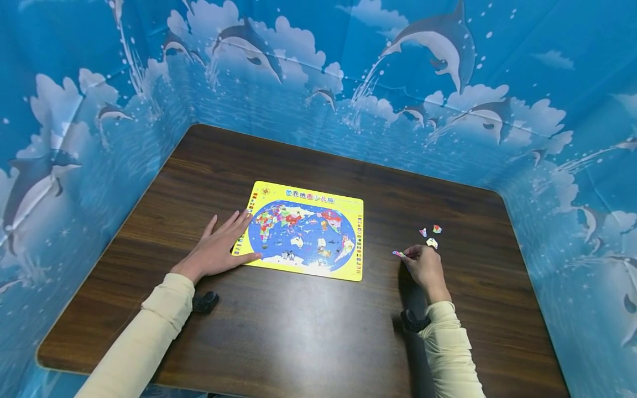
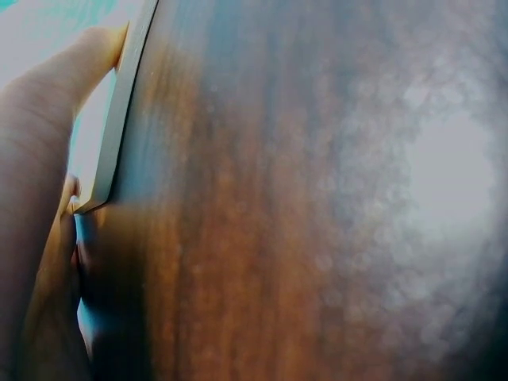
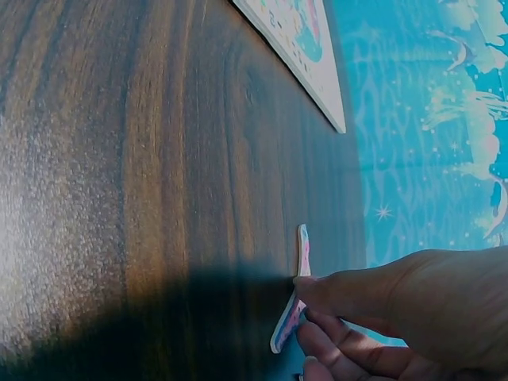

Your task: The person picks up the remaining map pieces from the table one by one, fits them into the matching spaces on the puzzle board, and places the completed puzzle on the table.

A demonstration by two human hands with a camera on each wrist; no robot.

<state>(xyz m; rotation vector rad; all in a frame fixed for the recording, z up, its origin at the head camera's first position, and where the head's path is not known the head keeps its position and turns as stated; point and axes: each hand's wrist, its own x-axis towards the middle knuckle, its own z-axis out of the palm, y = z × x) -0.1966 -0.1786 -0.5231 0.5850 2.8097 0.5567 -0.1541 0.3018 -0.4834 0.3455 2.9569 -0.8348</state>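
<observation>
A yellow-bordered world map puzzle board (image 1: pixel 308 268) lies flat on the brown wooden table. My left hand (image 1: pixel 219 243) rests on its left edge with the fingers spread. In the left wrist view the thumb (image 2: pixel 75 67) touches the board's edge (image 2: pixel 119 119). To the right of the board, my right hand (image 1: pixel 425 271) pinches a small pink and white puzzle piece (image 3: pixel 287 321) between thumb and fingers, at the tabletop. Just beyond that hand lie a white piece (image 1: pixel 432 242), a small pinkish piece (image 1: pixel 423 232) and a red-green piece (image 1: pixel 437 228).
The dark wood table (image 1: pixel 278 331) has rounded corners. A blue curtain (image 1: pixel 298 105) printed with dolphins and clouds stands around its back and sides. Black devices are strapped at the left wrist (image 1: pixel 205 302) and right wrist (image 1: pixel 414 321).
</observation>
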